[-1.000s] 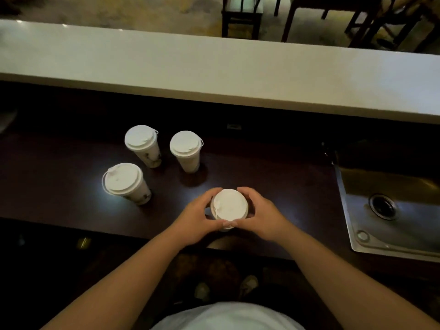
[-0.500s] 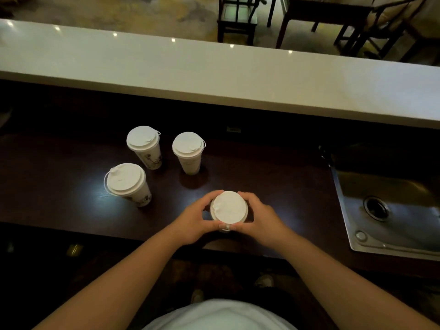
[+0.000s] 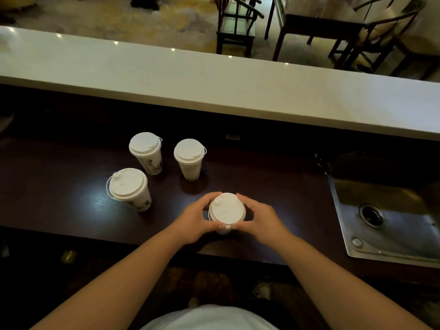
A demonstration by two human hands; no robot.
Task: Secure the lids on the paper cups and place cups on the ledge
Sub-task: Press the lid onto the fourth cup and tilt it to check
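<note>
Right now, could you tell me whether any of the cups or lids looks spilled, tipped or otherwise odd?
Nothing stands out. Three lidded white paper cups stand upright on the dark wooden counter, with no spill visible. The left hand and right hand grip a fourth lidded cup. The white ledge holds no cups.

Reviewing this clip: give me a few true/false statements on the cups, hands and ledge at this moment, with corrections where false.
1. Both hands grip the same cup. True: the left hand and right hand curl round the lidded cup nearest the person.
2. One cup already stands on the ledge. False: the white ledge carries no cup; all four are on the dark counter.
3. Three other cups stand to the left of the held one. True: near-left cup, back-left cup, back-middle cup.
4. One cup has no lid. False: all four have white lids on.
5. The sink is on the left. False: the sink is on the right.
</note>
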